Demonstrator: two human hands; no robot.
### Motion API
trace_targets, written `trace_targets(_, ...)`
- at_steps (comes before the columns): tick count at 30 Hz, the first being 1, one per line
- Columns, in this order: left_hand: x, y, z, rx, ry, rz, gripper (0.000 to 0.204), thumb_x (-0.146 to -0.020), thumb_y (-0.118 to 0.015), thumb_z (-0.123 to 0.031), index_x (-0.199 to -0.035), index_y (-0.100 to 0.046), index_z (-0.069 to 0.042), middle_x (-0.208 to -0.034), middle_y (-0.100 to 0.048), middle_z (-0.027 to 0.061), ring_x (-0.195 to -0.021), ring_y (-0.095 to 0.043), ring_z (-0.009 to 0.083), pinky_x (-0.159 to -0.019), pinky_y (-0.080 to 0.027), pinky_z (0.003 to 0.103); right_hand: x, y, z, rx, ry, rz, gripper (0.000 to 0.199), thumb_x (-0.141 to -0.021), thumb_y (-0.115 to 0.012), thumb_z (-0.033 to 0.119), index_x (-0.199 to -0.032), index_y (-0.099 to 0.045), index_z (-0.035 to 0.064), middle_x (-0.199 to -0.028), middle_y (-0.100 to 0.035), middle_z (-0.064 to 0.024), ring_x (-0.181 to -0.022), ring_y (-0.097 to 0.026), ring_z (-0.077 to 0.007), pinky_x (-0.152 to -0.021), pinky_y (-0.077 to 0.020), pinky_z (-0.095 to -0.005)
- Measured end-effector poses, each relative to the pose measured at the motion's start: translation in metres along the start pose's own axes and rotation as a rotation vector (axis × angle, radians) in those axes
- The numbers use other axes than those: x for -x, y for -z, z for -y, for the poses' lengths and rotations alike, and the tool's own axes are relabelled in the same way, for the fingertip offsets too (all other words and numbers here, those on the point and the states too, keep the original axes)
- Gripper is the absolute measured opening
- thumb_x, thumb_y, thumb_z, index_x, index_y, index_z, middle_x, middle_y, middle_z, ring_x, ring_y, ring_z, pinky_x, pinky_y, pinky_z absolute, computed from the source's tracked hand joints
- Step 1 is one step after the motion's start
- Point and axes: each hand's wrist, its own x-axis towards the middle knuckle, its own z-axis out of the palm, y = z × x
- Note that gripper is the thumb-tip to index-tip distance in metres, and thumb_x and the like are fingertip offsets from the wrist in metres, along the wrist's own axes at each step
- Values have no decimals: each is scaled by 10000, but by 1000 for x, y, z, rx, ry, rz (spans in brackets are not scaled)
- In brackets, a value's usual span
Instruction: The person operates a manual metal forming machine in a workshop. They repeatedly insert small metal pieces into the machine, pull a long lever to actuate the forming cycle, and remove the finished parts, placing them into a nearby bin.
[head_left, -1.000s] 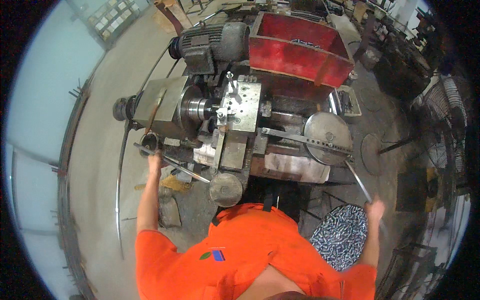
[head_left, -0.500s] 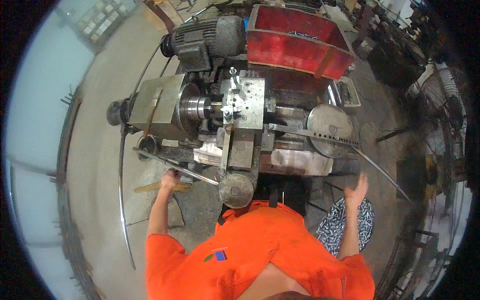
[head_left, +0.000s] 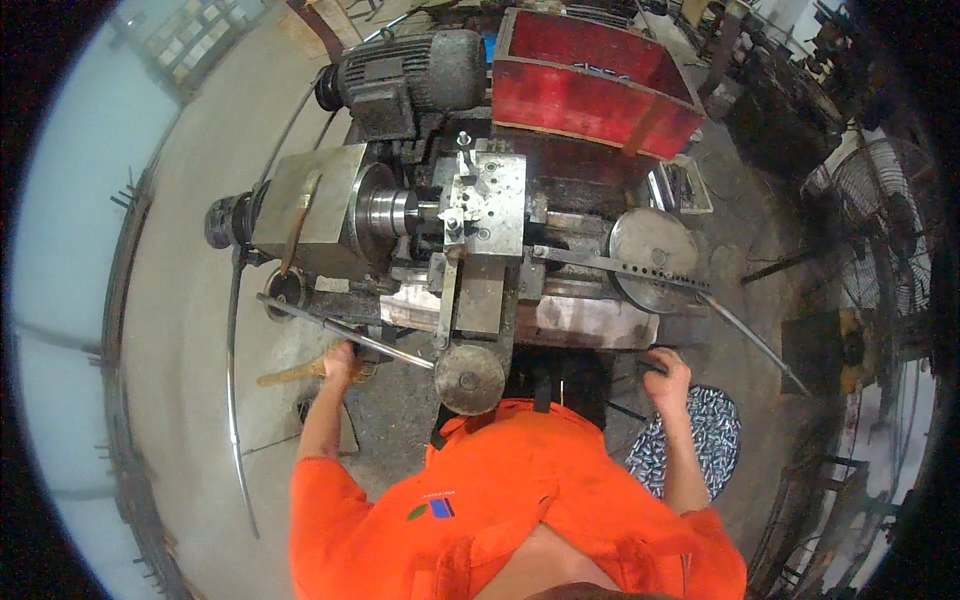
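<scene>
A small lathe-like machine stands in front of me, with a round steel chuck and a metal tool block on its slide. My left hand is closed below the slanting metal lever at the machine's front left; whatever it grips is hidden. At the front right edge, under the large round disc, my right hand has its fingers curled in, and I cannot make out what is in them. The smaller round disc lies between my hands, close to my orange shirt.
Behind the machine sit an electric motor and a red box. A heap of small metal pieces lies beside my right forearm. The long lever juts out rightward. A fan stands at the far right.
My right hand has moved left to the machine's front edge, and its stretched fingers have curled. My left hand stays at about the same place. The view has shifted slightly.
</scene>
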Motion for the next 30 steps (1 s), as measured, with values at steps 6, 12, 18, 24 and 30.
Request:
trace_targets(6,8,-10,-3,197,116,-86,373,-781,-627,-353,-1005,-591,-57,-938,-643,200,-888,-629,339,-750,-503,436,-58,22,60,-78,18,57,372,-589,-567,44,-950,-632,-14,-920,-640,-154,-837,-634,-295,-766,-491,-326)
trace_targets(12,41,45,9,258,-70,46,372,-777,-639,-340,-1067,-613,-109,-944,-653,181,-870,-629,340,-743,-492,423,-151,-10,185,-112,605,131,431,-560,-646,121,-983,-640,41,-994,-630,-139,-962,-577,-320,-833,-473,-383)
trace_targets(18,66,159,99,409,53,-554,276,-842,-583,-226,-1062,-616,-62,-782,-648,161,-697,-635,244,-636,-487,370,-202,-119,304,33,943,261,260,-541,-621,176,-770,-694,76,-882,-613,-117,-895,-522,-332,-794,-458,-399)
trace_targets(24,146,198,178,356,509,-583,424,-910,-424,-424,-961,-663,-78,-841,-651,178,-797,-630,334,-691,-476,437,-210,-165,337,324,859,498,227,-469,-608,192,-622,-673,37,-724,-633,-206,-798,-575,-381,-748,-488,-419)
trace_targets(30,164,145,141,463,730,-537,629,-903,-310,-568,-838,-673,-59,-844,-639,216,-862,-597,409,-756,-447,477,-212,-167,333,322,859,456,259,-485,-606,193,-636,-653,-12,-758,-636,-220,-826,-586,-371,-750,-498,-406)
